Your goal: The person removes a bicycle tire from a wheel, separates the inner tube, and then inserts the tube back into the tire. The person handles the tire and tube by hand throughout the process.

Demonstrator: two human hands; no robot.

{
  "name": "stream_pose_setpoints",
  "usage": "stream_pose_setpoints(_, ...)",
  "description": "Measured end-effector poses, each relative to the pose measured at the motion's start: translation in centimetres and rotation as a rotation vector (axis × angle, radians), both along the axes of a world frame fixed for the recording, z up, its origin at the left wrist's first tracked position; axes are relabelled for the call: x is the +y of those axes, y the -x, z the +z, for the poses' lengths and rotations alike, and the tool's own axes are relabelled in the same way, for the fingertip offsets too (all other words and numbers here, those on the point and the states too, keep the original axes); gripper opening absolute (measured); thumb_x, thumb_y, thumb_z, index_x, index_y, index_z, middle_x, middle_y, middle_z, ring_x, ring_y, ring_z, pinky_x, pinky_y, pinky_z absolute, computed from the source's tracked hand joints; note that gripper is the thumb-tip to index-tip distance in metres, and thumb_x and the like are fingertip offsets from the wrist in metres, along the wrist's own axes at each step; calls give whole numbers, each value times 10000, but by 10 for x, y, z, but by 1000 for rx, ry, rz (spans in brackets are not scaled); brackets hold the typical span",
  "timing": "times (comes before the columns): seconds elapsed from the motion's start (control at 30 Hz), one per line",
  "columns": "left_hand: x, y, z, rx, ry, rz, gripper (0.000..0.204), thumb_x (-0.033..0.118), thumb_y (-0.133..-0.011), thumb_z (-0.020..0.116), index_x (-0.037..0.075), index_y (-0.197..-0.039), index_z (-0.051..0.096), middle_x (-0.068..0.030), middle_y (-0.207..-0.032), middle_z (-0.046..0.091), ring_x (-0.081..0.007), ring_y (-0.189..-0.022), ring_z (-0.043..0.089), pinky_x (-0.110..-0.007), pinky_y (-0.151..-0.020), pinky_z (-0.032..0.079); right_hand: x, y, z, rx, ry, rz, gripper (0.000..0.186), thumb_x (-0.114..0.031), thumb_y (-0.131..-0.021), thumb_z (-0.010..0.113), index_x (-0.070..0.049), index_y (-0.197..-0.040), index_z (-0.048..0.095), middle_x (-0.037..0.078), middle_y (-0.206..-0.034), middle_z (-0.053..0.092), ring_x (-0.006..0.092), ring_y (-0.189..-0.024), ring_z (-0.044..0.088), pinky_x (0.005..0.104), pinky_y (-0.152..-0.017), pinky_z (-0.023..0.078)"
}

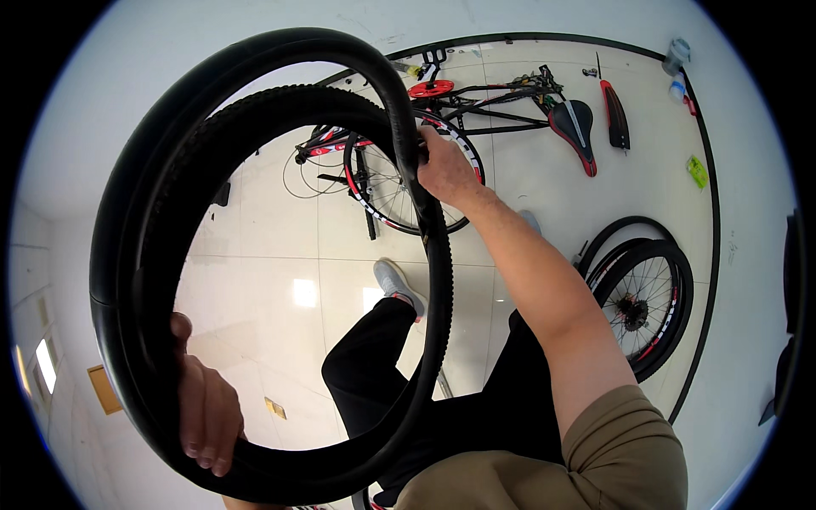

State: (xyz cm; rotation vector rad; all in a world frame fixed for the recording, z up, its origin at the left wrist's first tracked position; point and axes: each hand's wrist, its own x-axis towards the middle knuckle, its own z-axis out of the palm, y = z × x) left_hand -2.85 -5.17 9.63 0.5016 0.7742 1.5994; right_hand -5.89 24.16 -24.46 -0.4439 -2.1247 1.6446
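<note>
A black bicycle tire (255,107) with a knobby tread is held up in front of me, filling the left half of the view. A smooth black inner tube (302,44) runs along it, standing away from the tire at the top. My left hand (208,415) is wrapped round the lower left of the ring. At the upper right, my right hand (449,170) grips the ring where tube and tire come together; its fingertips are partly hidden. Beyond that hand, a spoked wheel (473,161) lies on the floor.
A black bicycle frame (497,127), a saddle (575,127) and a black-and-red mudguard (614,115) lie at the far side. Wheels with tires (680,280) are stacked at right. A green packet (697,172) and plastic bottles (677,56) sit near the dark border strip (712,212).
</note>
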Motion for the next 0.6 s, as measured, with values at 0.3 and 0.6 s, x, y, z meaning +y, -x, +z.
stream_pose_setpoints(0.3, -16, -5, 11, -48, -5, 97, 841, 359, -1059, 479, 95, -1566, -138, -249, -896, 695, -389, -697, 726, -509, -679, 634, -6, 15, -23, -113, 186, 220, 334, -38, -855, 595, -36, -1177, 683, 232, -991, 714, 389, -981, 684, 429, -865, 534)
stream_pose_setpoints(0.6, -21, 33, 15, 37, -58, -76, 679, 251, -1091, 387, -98, -1509, -20, -257, -692, 641, -351, -497, 676, -449, -393, 595, 4, 11, -17, -107, 355, 341, 301, 3, -897, 635, 23, -1194, 678, 75, -987, 726, 128, -893, 649, 290, -832, 518)
